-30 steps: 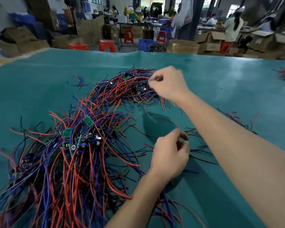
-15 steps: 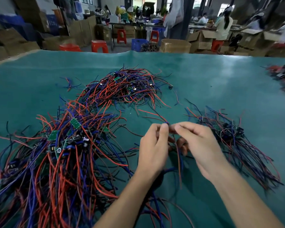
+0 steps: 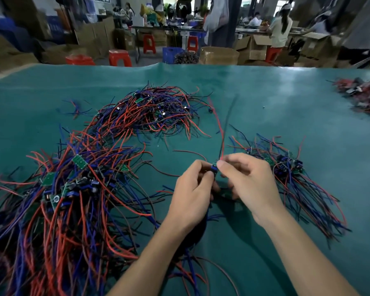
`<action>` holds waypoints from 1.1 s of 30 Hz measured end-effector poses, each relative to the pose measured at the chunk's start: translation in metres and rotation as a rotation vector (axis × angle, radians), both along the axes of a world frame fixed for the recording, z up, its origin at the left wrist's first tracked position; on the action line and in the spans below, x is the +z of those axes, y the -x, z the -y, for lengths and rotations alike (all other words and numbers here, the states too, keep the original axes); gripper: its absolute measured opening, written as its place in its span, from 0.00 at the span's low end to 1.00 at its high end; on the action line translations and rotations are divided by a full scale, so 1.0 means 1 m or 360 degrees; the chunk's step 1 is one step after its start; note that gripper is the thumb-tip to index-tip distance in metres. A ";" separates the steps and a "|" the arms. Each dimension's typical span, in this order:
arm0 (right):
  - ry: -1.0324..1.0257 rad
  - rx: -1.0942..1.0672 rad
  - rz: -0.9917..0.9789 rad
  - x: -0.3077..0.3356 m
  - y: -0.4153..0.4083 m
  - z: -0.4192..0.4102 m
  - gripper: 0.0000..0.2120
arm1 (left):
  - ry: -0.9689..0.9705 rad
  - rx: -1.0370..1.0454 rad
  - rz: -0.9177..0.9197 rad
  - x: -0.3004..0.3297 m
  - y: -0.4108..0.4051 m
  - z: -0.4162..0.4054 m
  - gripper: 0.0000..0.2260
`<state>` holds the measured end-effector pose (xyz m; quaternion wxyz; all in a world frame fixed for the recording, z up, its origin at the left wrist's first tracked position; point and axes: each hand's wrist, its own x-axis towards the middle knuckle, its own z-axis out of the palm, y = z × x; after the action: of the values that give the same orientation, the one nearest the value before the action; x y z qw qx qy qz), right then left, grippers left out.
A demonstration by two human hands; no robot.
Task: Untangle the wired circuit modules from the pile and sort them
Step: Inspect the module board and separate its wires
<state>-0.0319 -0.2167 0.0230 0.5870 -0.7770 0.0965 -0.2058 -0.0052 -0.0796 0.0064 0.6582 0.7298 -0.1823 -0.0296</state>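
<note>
While wires rise above it, left hand (image 3: 191, 196) and right hand (image 3: 249, 183) pinch one module (image 3: 214, 168) between them.

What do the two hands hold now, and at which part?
Both the left hand and the right hand pinch one small wired module by its blue body; its wires stick up free.

Two bare forearms reach forward, converging; the left hand (image 3: 192, 197) and right hand (image 3: 249, 184) meet fingertip to fingertip, fingers curled, pinching at one shared point between them.
</note>
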 end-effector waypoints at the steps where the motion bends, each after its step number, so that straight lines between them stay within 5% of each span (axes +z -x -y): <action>1: -0.0127 0.0067 -0.0012 0.000 0.000 -0.001 0.04 | -0.0029 -0.0041 0.0034 0.000 0.000 0.000 0.06; 6: -0.0415 0.0113 0.0064 0.000 -0.003 0.001 0.07 | -0.0164 -0.0058 0.0095 -0.005 -0.003 0.001 0.07; 9: -0.0293 -0.0002 0.0187 -0.002 -0.004 0.007 0.08 | -0.0165 -0.0045 0.0085 -0.005 -0.003 0.002 0.06; 17: -0.0059 -0.0599 0.0619 0.009 -0.001 0.054 0.05 | -0.0254 -0.0124 0.0101 -0.005 -0.003 0.002 0.07; 23: -0.0339 -0.1248 0.0835 0.019 0.009 0.085 0.06 | -0.0192 0.0118 0.0100 -0.010 -0.004 0.002 0.08; 25: -0.0306 -0.1074 0.0633 0.017 0.008 0.076 0.08 | -0.0124 0.0179 0.0065 -0.008 -0.004 0.003 0.08; 30: 0.0277 0.0073 0.0043 0.005 0.003 0.011 0.13 | -0.0033 0.0097 0.0081 -0.007 -0.002 0.004 0.07; 33: 0.0203 0.0125 0.0103 -0.001 0.001 -0.002 0.07 | -0.0124 0.0045 0.0172 -0.004 -0.001 0.003 0.09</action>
<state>-0.0332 -0.2152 0.0221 0.5468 -0.8090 0.0335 -0.2133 -0.0043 -0.0826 0.0023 0.6189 0.7579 -0.2059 0.0121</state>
